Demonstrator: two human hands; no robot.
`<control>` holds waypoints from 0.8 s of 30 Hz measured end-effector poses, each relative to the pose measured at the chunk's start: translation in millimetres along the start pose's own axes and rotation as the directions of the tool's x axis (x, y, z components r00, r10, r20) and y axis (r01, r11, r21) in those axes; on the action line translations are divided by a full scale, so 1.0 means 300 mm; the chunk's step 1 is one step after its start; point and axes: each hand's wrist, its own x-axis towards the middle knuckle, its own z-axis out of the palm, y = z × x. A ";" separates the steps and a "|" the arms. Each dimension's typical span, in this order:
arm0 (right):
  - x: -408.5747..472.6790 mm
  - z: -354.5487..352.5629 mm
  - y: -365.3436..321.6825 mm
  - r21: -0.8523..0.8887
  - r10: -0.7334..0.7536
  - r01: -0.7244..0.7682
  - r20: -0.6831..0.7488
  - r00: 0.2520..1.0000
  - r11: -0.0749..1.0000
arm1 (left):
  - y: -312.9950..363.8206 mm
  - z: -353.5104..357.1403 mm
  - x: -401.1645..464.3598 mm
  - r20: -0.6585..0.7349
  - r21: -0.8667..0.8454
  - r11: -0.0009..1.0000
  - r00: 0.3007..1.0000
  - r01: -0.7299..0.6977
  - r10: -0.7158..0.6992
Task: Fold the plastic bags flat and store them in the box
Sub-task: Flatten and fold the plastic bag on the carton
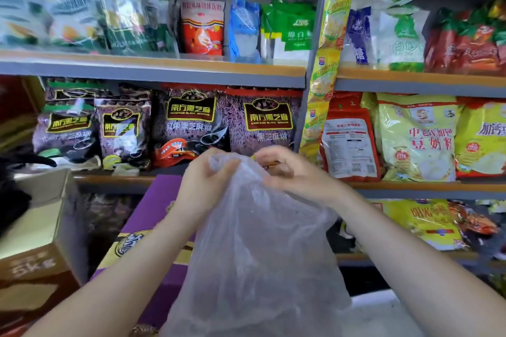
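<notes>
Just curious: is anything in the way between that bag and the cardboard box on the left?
Nothing visible. Both hands, left and right, hold the bag up by its top, and the open box stands lower left, with only a purple carton beside it.

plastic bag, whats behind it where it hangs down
Through the translucent plastic bag, held at its top by the left hand and right hand, a purple box shows faintly; details there are blurred.

We count two hands, the left hand [204,183] and the right hand [287,169], one clear plastic bag [254,254] at centre, one cardboard box [41,227] at lower left, one purple carton [156,216] beside it, and four black sesame packs [262,120] on the middle shelf.
</notes>
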 end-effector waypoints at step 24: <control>0.125 0.139 0.094 -0.180 0.124 -0.214 -0.415 0.902 0.960 | -0.324 -0.195 0.105 0.228 0.468 0.827 0.947 -0.311 0.228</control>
